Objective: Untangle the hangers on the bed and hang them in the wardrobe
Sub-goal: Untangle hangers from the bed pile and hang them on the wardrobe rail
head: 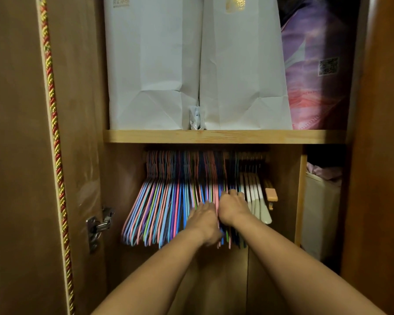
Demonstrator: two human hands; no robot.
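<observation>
Both arms reach forward into the brown wooden wardrobe (82, 110), and the two hands meet side by side in the middle of a packed row of thin, plastic-coated wire hangers in pink, blue, purple and green (159, 208) that hang from a rail just under the pale wooden shelf (223, 136). The left hand (204, 220) lies back-up against the hanger shoulders with its fingers pushed in among them; the right hand (233, 206), touching it on the right, has its fingers curled over and between hangers higher up. Whether either hand actually grips a particular hanger cannot be told, since the fingertips are buried in the row. Most of the coloured hangers fan out to the left of the hands, and just right of the right hand hang a few broader cream plastic hangers (256, 198). Above the hands, on the shelf, stand two white paper bags (191, 64) and a purple printed package (314, 76). These wire hangers are likely light and springy, stiff enough to keep shape yet easy to bend, and their coating probably grips a little, so neighbours drag along. Packed this tightly, hooks and shoulders would snag readily. The surest hold seems to be the neck below the hook, or the sloping shoulder, parting one at a time.
</observation>
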